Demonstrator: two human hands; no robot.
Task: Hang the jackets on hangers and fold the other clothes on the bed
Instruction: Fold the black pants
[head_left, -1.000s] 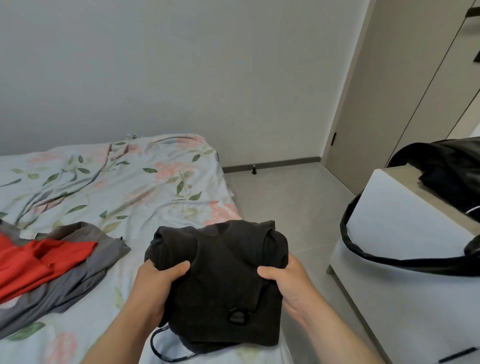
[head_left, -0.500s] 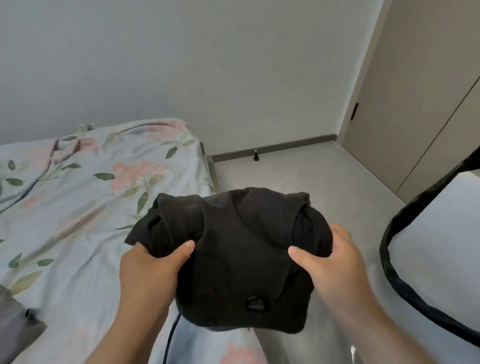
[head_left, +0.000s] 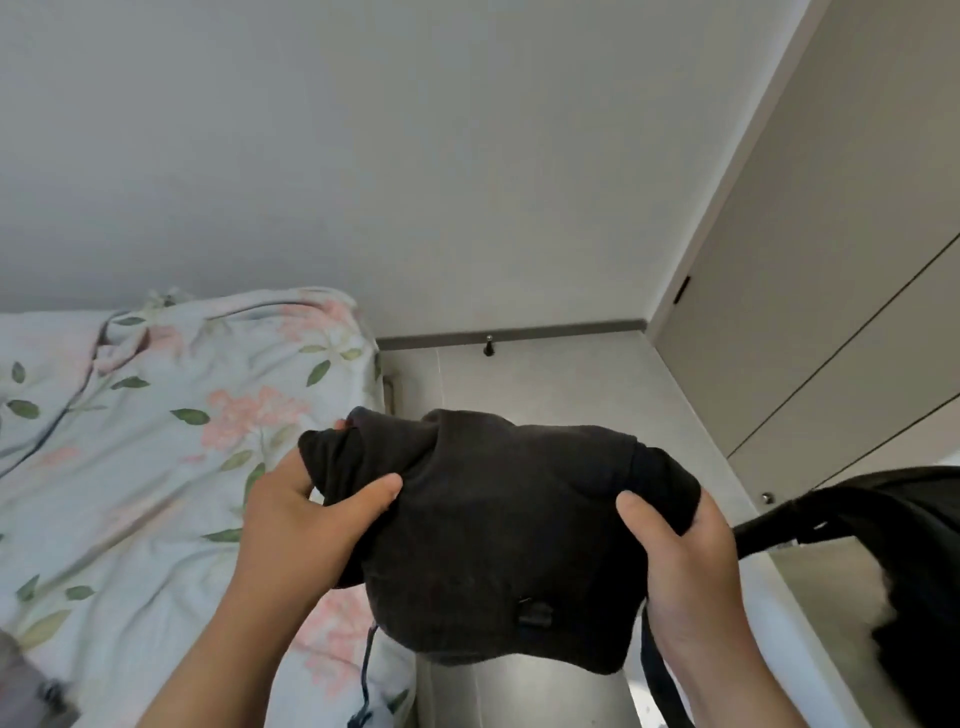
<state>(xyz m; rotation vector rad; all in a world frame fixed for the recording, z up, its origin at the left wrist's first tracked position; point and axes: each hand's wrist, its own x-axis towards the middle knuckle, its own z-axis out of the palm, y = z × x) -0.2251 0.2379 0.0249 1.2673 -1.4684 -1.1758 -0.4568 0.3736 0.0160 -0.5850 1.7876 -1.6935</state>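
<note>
Holding up a dark garment (head_left: 498, 530): soft matte cloth, bunched into a rounded bundle, small plastic buckle (head_left: 532, 612) low on front. Clamping both sides w/ left hand (head_left: 301, 525) & right hand (head_left: 680, 566), thumbs on top, fingers curled under. Mid-air, over edge of rumpled floral bed (head_left: 130, 467). Vs 0.5 s ago: same grip, view tipped up, more of black bag (head_left: 909, 519) showing at right.

Black bag (head_left: 904, 525) cut off by right edge, underside of dark garment (head_left: 498, 519) hidden
</note>
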